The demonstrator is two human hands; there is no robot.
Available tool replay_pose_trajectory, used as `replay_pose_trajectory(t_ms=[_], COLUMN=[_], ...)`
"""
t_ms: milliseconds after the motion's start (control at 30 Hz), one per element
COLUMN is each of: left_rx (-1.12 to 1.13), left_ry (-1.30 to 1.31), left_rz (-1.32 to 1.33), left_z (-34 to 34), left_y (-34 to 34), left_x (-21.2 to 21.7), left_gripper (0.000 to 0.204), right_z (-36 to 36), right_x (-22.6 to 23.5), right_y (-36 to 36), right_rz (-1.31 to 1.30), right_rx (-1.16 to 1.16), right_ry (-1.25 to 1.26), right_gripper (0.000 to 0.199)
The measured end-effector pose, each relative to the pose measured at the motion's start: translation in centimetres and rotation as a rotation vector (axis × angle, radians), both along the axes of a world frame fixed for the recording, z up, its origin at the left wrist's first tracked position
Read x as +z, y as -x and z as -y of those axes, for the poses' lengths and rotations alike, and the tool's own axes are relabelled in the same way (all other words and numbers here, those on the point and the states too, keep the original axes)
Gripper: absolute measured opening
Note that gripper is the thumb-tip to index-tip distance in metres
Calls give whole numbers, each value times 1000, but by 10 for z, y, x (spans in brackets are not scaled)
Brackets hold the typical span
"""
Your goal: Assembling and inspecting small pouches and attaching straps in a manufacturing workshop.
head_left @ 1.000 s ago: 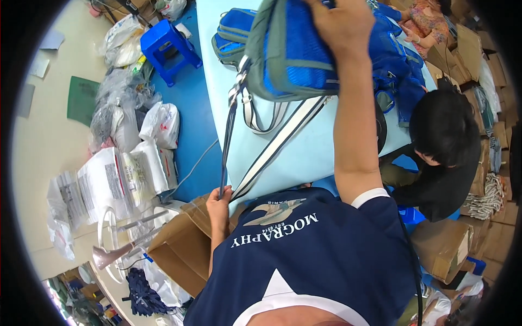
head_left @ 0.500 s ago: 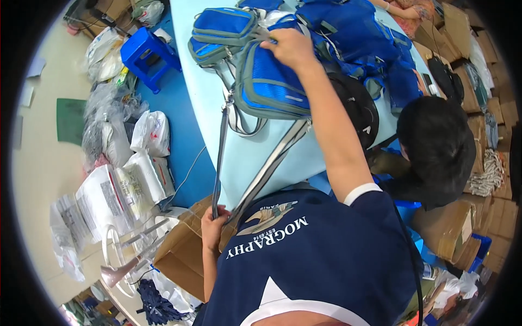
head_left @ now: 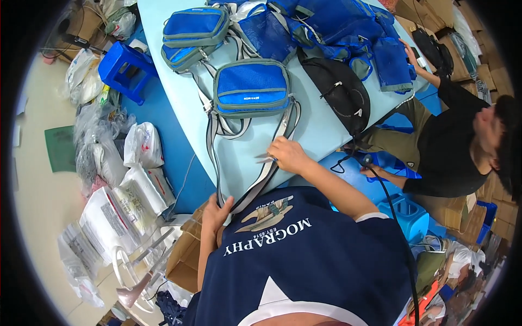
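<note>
A small blue bag (head_left: pixel 252 87) with grey trim lies on the pale table, its grey-and-white strap (head_left: pixel 215 157) looping down towards me. My left hand (head_left: pixel 215 213) grips the lower end of that strap close to my shirt. My right hand (head_left: pixel 288 155) is closed on small snips (head_left: pixel 265 158), whose pointed metal blades stick out leftward; the rest is hidden in my fingers. It lies against the right-hand run of the strap, below the bag. Whether the fingers also pinch the strap I cannot tell.
Another blue bag (head_left: pixel 196 27) lies at upper left, and more blue bags (head_left: pixel 348 32) are heaped at the far right. A black pouch (head_left: pixel 340 92) lies on the table (head_left: pixel 321 130). A person (head_left: pixel 446 136) sits at right. A blue stool (head_left: pixel 126 69) stands left, beside plastic-wrapped packages (head_left: pixel 109 217).
My right hand has come down from the bag's top to the strap. The bag now lies flatter, facing up. The person at right has leaned back, one hand on the table.
</note>
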State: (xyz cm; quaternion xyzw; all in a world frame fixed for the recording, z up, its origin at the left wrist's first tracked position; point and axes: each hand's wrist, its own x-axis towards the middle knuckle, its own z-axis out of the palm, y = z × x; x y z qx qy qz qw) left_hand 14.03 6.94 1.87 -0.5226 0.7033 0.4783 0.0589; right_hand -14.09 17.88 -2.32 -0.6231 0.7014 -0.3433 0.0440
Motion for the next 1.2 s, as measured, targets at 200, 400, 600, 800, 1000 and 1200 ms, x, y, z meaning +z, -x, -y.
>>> replay_pose_trajectory(t_ms=[200, 400, 600, 800, 1000, 1200], left_rx=[46, -350, -421, -369, -403, -309], left_ry=[527, 335, 226, 197, 184, 212], left_rz=[-327, -672, -645, -699, -715, -571], left_z=[31, 31, 49, 64, 43, 30], left_y=[61, 192, 256, 265, 259, 177], left_x=[3, -28, -67, -111, -93, -61], left_gripper=[26, 17, 18, 18, 21, 25], right_z=[-49, -31, -2, 6, -7, -21], right_x=[1, 1, -4, -24, -46, -23], right_y=[8, 23, 52, 22, 15, 32], right_rz=[199, 315, 360, 471, 449, 829], right_rx=[-109, -661, -945, -904, -848, -698], right_ry=[-278, -15, -408, -295, -216, -124], right_gripper=[15, 23, 42, 29, 27, 28])
